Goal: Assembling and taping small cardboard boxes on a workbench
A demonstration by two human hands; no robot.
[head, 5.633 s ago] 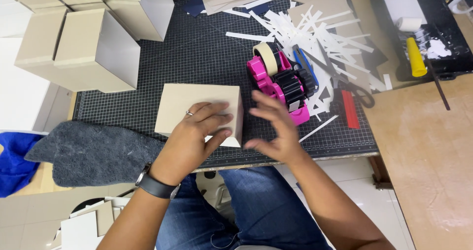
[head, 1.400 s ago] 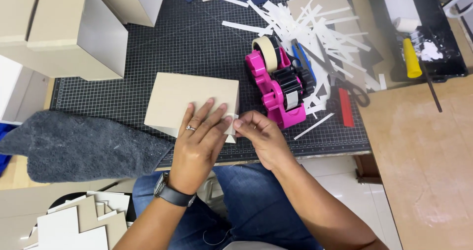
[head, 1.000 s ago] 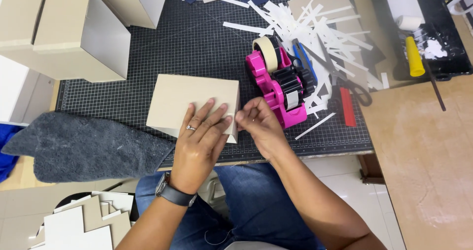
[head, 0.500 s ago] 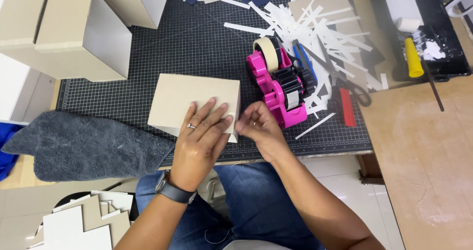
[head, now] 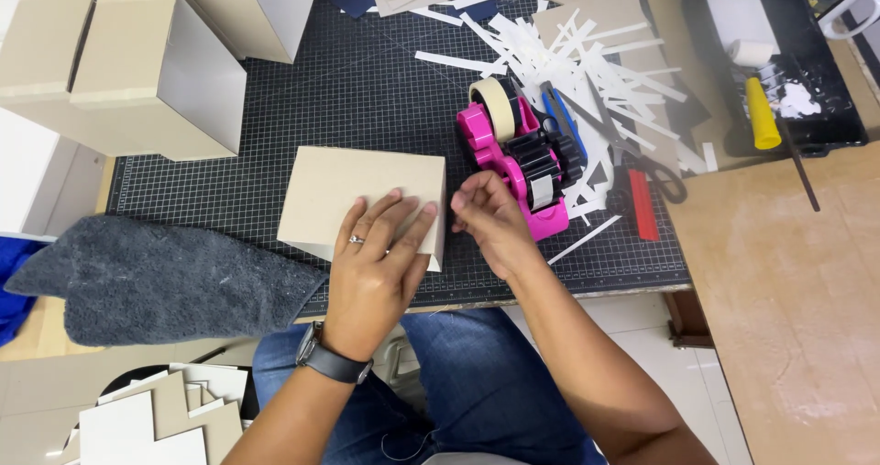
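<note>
Nearest the viewer, on the floor at lower left, lies a stack of cut board pieces (head: 156, 419) in white and tan, stock not yet made up. On the near left of the desk (head: 788, 291) a grey felt cloth (head: 156, 282) lies flat. Just beyond it, on the gridded cutting mat (head: 367, 89), sits the small greyboard box (head: 362, 195). The left hand (head: 376, 263) presses flat on its top, fingers spread, grip open and clasping nothing. The right hand (head: 490, 222) is at the box's right edge, fingers curled narrow against the side wall; whether a piece of tape sits under them cannot be told. Judging from this, the box is folded into shape and its right seam is being fixed. Just right of that hand stands the pink tape dispenser (head: 522, 158) with its cream roll. Farther right lie white paper offcuts (head: 587, 62), and a black tray (head: 788, 89) with a yellow-handled roller (head: 761, 108). At far left stand larger finished greyboard boxes (head: 137, 71), suggesting several are already done.
</note>
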